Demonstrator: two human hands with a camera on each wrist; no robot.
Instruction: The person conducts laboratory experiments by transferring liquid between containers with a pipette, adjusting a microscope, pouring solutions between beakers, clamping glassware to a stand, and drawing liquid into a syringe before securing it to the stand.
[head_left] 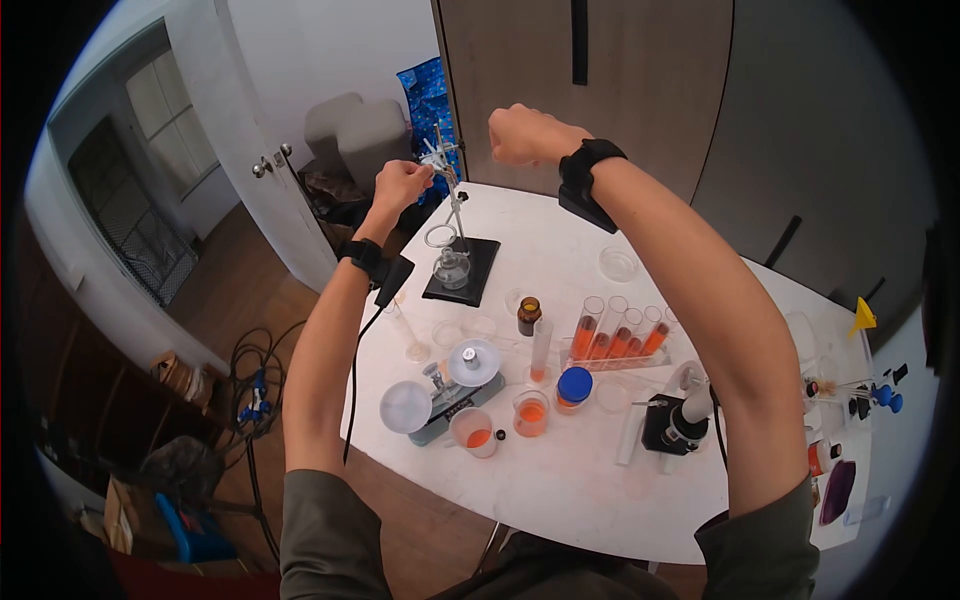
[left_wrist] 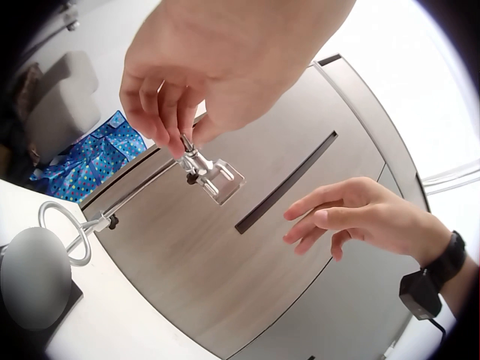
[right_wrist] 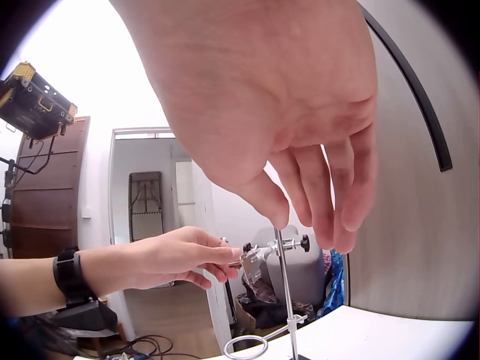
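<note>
A metal retort stand has a dark base (head_left: 480,272) at the table's far left, with an upright rod (right_wrist: 287,289). Near the rod's top sits a small silver clamp (left_wrist: 217,178) with black knobs. My left hand (head_left: 402,184) pinches the clamp's short end piece between thumb and fingertips. My right hand (head_left: 532,136) is raised to the right of the stand, fingers loosely bent and holding nothing. In the left wrist view it is apart from the clamp. Lower on the rod is a ring (head_left: 440,236), above a small glass vessel (head_left: 452,268) standing on the base.
On the white table (head_left: 560,490) are a balance (head_left: 445,415), a beaker (head_left: 530,415) of orange liquid, a blue-lidded jar (head_left: 574,388), a brown bottle (head_left: 529,316), a rack of orange-filled test tubes (head_left: 610,340) and a microscope (head_left: 685,420). A cabinet (head_left: 590,100) stands behind.
</note>
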